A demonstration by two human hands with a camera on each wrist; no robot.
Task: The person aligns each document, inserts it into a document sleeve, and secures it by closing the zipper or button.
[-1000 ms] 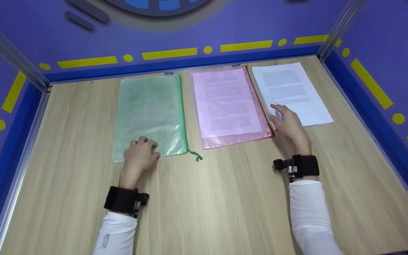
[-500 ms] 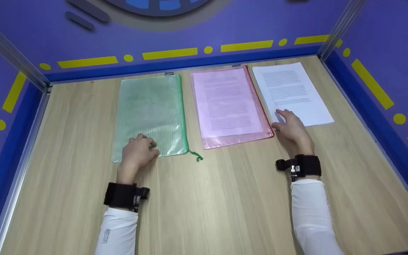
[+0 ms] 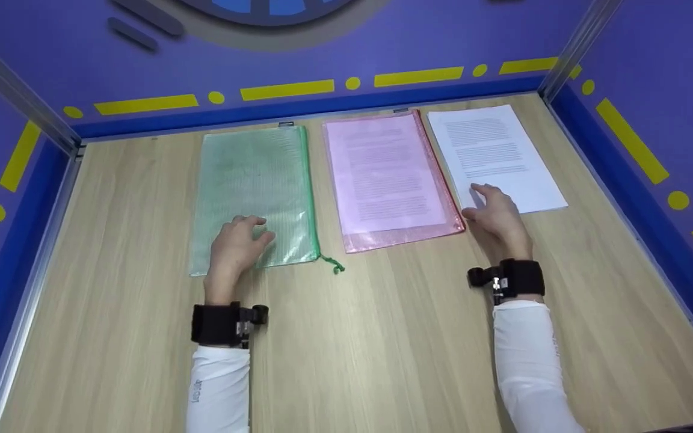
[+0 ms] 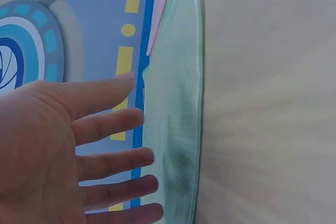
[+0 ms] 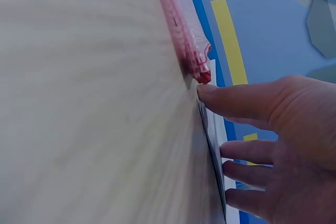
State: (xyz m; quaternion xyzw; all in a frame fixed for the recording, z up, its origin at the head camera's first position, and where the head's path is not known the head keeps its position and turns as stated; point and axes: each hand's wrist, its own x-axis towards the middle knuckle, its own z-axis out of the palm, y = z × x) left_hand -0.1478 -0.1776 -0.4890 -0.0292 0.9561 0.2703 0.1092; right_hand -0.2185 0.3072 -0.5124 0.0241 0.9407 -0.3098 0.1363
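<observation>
My left hand (image 3: 237, 243) hovers over the lower part of a green mesh zip pouch (image 3: 253, 186). In the left wrist view its fingers (image 4: 113, 163) are spread, with nothing held. A pink zip pouch (image 3: 382, 180) with a printed sheet inside lies to the right. Beside that is a stack of printed paper (image 3: 494, 153). At the stack's lower left corner, my right hand (image 3: 500, 219) has straight fingers on or just over the top sheet. Its thumb (image 5: 236, 100) is at the stack's near edge, close to the red corner of the pink pouch.
A green cord (image 3: 332, 263) hangs from the green pouch's zip onto the wooden table (image 3: 370, 349). Blue-purple panels (image 3: 298, 66) wall the table at the back and both sides. Each wrist carries a strapped camera (image 3: 259, 314).
My left hand has moved forward over the green pouch, its fingers opening. My right hand first shifted slightly right and back at the paper corner, then stayed nearly still. Pouches and papers lie unchanged.
</observation>
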